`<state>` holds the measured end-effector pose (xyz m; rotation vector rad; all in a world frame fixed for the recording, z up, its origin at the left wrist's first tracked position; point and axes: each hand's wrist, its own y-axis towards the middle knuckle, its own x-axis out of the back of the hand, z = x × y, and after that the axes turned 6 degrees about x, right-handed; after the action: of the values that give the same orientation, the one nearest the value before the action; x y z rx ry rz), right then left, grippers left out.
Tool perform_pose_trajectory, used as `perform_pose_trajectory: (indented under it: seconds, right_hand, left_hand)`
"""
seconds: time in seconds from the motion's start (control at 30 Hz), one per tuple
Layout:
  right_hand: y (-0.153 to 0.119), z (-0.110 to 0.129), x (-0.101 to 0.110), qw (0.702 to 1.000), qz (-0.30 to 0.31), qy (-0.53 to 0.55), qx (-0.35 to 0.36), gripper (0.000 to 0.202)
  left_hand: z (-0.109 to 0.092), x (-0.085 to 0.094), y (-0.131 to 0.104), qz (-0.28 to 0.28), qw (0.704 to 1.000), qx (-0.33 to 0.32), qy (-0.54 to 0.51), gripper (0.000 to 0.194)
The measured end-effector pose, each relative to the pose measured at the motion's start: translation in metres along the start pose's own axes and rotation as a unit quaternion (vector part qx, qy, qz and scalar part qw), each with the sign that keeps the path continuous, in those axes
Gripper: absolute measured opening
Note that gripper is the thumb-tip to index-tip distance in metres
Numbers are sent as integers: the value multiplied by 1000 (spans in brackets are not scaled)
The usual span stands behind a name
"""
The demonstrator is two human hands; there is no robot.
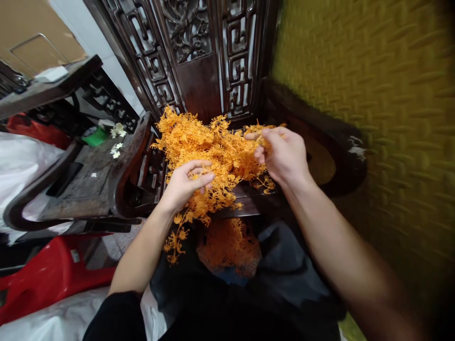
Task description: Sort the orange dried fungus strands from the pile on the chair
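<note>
A large heap of orange artificial sprigs (209,142) lies on a dark wooden seat (245,206) in front of me. At the heap's near left side is my left hand (188,182), its fingers curved and apart among the sprigs, with no piece clearly gripped. My right hand (282,151) is at the heap's right end, thumb and index finger pinched on an orange sprig. Below the seat's front edge, between my legs, a clear bag (229,248) contains more orange pieces.
A carved wooden backrest (199,85) rises behind the heap. To the left are another wooden chair (85,180) with green tape (95,136) and pale flowers (116,150), plus a red plastic stool (57,272). A yellow-green textured surface (391,118) covers the right.
</note>
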<state>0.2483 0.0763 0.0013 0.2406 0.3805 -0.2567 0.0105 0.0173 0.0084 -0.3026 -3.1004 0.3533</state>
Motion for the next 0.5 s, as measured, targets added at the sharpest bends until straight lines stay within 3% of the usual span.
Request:
perform_pose_trajectory:
  seconds: [0.1, 0.23, 0.5]
  right_hand:
    - [-13, 5, -7, 998, 56, 4, -29, 27]
    - [-27, 9, -17, 995, 91, 24, -45, 13]
    - [-47, 13, -24, 957, 279, -28, -72, 27]
  left_hand:
    - [3, 4, 10, -3, 994, -17, -111, 52]
    - [1, 4, 18, -16, 983, -42, -180, 55]
    - [2, -5, 23, -65, 989, -56, -121, 24]
